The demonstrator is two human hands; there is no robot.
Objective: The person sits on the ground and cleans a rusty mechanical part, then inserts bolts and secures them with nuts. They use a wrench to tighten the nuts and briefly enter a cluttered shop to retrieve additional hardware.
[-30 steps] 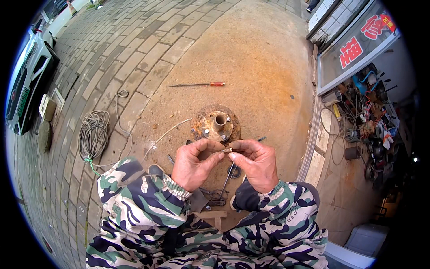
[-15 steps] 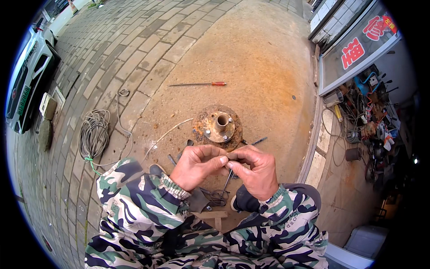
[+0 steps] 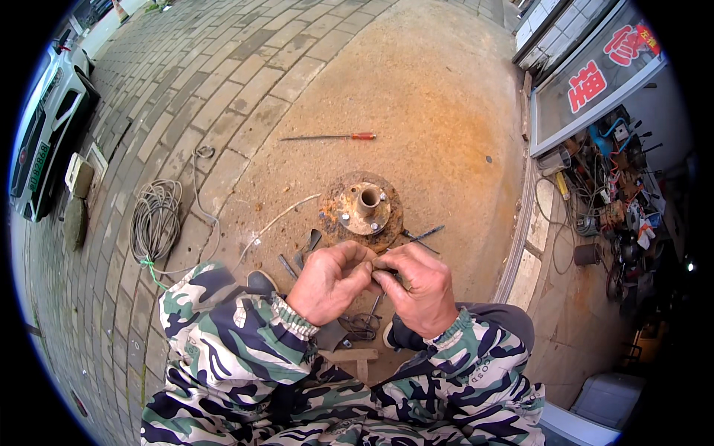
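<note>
My left hand [image 3: 332, 282] and my right hand [image 3: 418, 288] meet fingertip to fingertip just in front of a rusty round metal flange [image 3: 349, 209]. Both are closed in a pinch. Whatever sits between the fingers is small, dark and mostly covered, so its kind cannot be made out. The flange lies on the ground, with an upright pipe stub [image 3: 369, 199] and several bolts on its top plate. Dark hand tools [image 3: 306, 249] lie partly behind my left hand, and another slim dark tool [image 3: 430, 233] rests beyond my right hand.
A red-handled screwdriver [image 3: 363, 136] lies beyond the flange. Coiled cable [image 3: 156, 221] sits at left, near a parked car [image 3: 56, 123]. A wooden stool [image 3: 349, 355] stands between my legs. Cluttered tools and parts [image 3: 621, 193] fill the doorway at right.
Both hands stay together. My right hand has turned slightly and shifted a little left, and its fingers have curled more around the small piece.
</note>
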